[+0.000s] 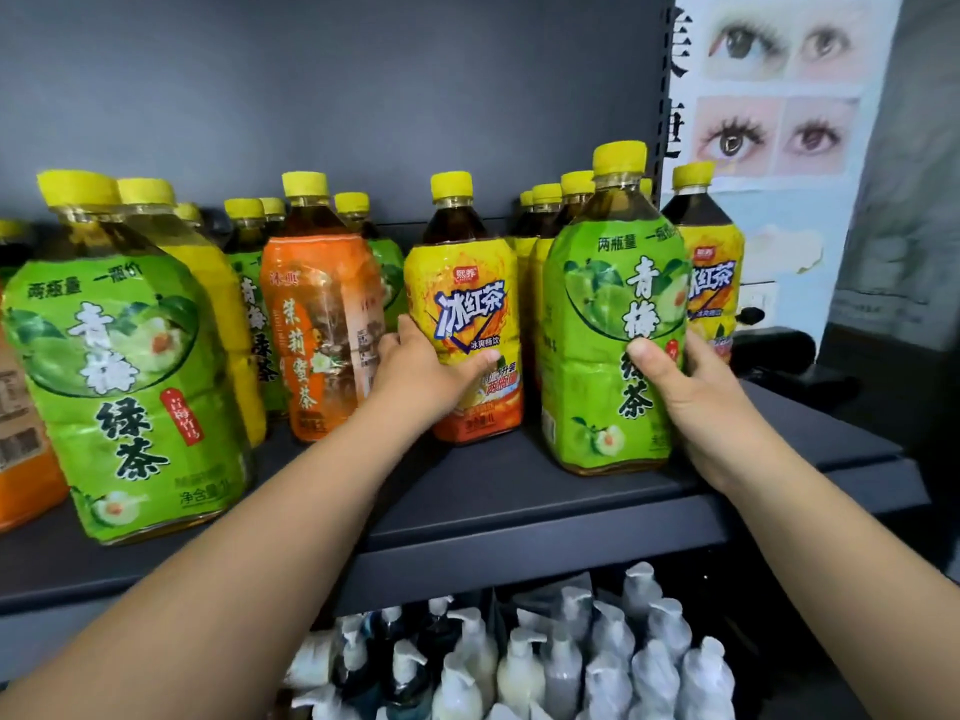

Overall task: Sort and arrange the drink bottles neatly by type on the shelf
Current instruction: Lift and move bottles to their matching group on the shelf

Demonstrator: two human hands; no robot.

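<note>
My left hand (423, 374) grips a yellow-labelled iced-tea bottle (467, 298) that stands on the dark shelf (519, 511). My right hand (685, 387) grips a green-labelled green-tea bottle (605, 324) near the shelf's front right. An orange-labelled bottle (317, 324) stands just left of my left hand. A large green-labelled bottle (119, 366) stands at the front left. Several more yellow-capped bottles, green and yellow, stand behind them. Another yellow iced-tea bottle (711, 272) is at the far right, partly hidden.
The shelf's upright post (664, 96) and a poster with eye pictures (779, 96) are on the right. Several wrapped pump bottles (571, 662) fill the lower shelf. An orange-labelled bottle (21, 459) is cut off at the left edge.
</note>
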